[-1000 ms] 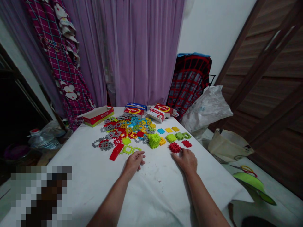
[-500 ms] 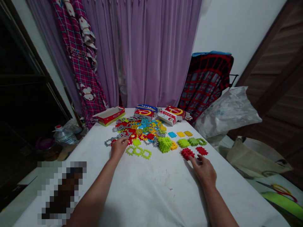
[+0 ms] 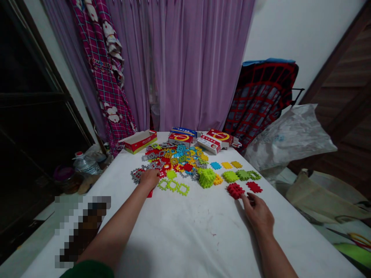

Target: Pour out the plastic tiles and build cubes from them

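Note:
My left hand (image 3: 150, 178) is curled at the near left edge of a pile of colourful plastic pieces (image 3: 188, 154) with notched edges. A red plastic piece (image 3: 150, 194) shows under it, mostly hidden by the hand and wrist. Just right of that hand lies a row of joined lime-green square frames (image 3: 173, 186). My right hand (image 3: 259, 212) rests at the right with thumb and fingers apart. Its thumb tip is at the side of a red block of interlocking pieces (image 3: 235, 190); I cannot tell if they touch. Beyond its fingers lies a flat red square (image 3: 254, 187).
A lime-green cube (image 3: 206, 178) stands mid-table. Green squares (image 3: 230, 177), a blue square (image 3: 215, 165) and yellow squares (image 3: 227, 165) lie to its right. At the back are an open red box (image 3: 139, 143) and several other boxes (image 3: 210, 143). White cloth (image 3: 185, 231) covers the table.
My left hand has turned palm-down and drawn slightly nearer, and a red piece now shows beneath it. My right hand stays beside the red block. The view has shifted slightly.

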`<state>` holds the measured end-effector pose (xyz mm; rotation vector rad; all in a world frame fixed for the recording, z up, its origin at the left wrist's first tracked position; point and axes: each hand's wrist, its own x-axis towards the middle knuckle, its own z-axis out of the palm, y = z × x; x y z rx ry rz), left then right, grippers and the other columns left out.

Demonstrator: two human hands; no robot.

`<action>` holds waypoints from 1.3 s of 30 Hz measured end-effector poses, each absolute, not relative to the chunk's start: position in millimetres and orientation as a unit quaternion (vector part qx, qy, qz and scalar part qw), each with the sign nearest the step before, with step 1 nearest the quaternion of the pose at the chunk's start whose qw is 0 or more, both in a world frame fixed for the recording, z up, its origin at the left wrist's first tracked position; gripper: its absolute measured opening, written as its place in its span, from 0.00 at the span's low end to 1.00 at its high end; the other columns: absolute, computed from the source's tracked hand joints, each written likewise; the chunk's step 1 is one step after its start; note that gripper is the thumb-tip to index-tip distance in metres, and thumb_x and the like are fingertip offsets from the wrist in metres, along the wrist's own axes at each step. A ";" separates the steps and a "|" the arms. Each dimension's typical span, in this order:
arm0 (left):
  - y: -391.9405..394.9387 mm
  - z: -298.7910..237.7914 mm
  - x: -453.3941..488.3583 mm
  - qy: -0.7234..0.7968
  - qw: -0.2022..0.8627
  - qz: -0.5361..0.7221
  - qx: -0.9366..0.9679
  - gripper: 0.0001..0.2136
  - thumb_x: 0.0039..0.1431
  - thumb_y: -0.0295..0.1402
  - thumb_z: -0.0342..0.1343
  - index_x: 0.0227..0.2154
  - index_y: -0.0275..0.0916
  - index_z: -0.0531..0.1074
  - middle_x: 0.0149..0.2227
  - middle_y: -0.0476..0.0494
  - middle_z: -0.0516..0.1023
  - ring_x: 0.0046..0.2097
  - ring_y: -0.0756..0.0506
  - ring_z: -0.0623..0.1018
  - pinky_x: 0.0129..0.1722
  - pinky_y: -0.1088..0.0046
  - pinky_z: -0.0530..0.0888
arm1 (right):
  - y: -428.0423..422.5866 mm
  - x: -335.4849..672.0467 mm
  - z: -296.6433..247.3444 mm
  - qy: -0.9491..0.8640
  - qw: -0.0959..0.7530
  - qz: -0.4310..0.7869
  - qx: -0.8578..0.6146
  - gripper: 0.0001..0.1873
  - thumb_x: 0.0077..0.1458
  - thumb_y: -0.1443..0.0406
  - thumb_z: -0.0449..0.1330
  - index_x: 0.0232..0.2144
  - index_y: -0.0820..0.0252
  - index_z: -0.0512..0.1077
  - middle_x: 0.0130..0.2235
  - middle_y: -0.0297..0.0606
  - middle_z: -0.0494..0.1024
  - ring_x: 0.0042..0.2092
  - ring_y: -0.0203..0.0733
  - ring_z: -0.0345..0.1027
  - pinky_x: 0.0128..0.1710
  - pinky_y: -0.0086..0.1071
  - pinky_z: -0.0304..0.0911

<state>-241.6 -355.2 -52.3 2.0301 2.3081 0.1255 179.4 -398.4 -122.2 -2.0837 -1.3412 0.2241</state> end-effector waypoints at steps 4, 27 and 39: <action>-351.3 -53.3 -240.4 0.732 0.018 0.043 0.679 0.11 0.56 0.31 0.55 0.39 0.42 0.80 0.45 0.35 0.79 0.51 0.35 0.74 0.51 0.58 0.67 | -398.3 179.4 -121.3 -0.513 0.320 0.084 -0.792 0.34 0.51 0.43 0.49 0.45 0.61 0.76 0.43 0.47 0.79 0.42 0.51 0.72 0.38 0.39 0.63; -391.8 -63.7 -178.9 0.454 0.724 0.328 0.403 0.21 0.43 0.44 0.70 0.34 0.37 0.70 0.35 0.40 0.81 0.39 0.44 0.81 0.43 0.65 0.75 | -408.0 136.3 -116.4 -0.602 0.493 0.030 -0.628 0.22 0.56 0.54 0.49 0.34 0.60 0.78 0.38 0.47 0.81 0.40 0.45 0.74 0.44 0.36 0.67; -380.9 -85.8 -124.7 0.471 0.710 0.263 0.453 0.16 0.50 0.44 0.65 0.32 0.35 0.71 0.27 0.47 0.77 0.29 0.52 0.74 0.35 0.73 0.72 | -413.2 88.1 -130.1 -0.703 0.462 0.236 -0.486 0.20 0.53 0.61 0.58 0.48 0.57 0.76 0.36 0.39 0.82 0.28 0.36 0.72 0.30 0.29 0.69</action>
